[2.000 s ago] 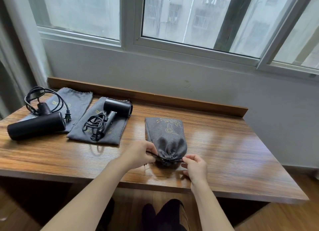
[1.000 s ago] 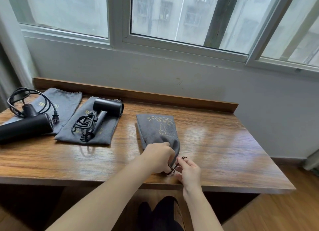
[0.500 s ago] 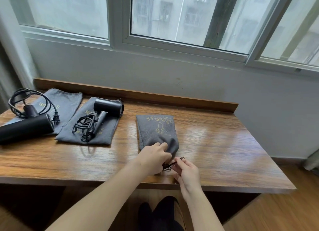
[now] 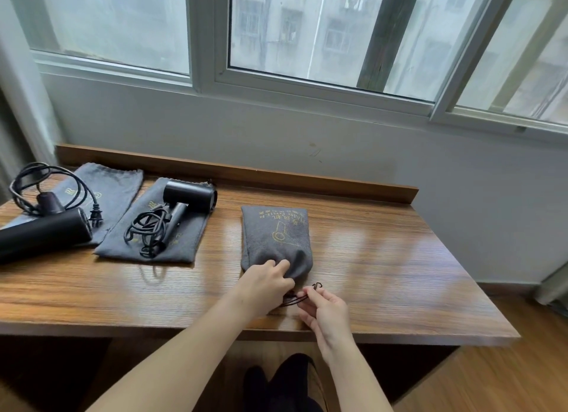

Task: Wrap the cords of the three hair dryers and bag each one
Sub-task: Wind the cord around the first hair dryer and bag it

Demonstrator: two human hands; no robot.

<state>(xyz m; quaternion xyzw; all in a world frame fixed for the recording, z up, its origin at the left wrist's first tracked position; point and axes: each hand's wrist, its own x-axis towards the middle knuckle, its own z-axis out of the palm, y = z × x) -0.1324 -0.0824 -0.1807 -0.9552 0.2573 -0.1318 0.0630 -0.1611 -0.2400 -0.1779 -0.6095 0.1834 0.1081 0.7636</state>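
Now both hands tie the bag's drawstring (image 4: 294, 298).

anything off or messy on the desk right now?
Nothing damaged or spilled. The left dryer lies on its pouch with its cord sprawled loose, and the middle dryer has a tangled cord. Both are unbagged. The left hand grips the filled bag while the right hand pinches its drawstring.
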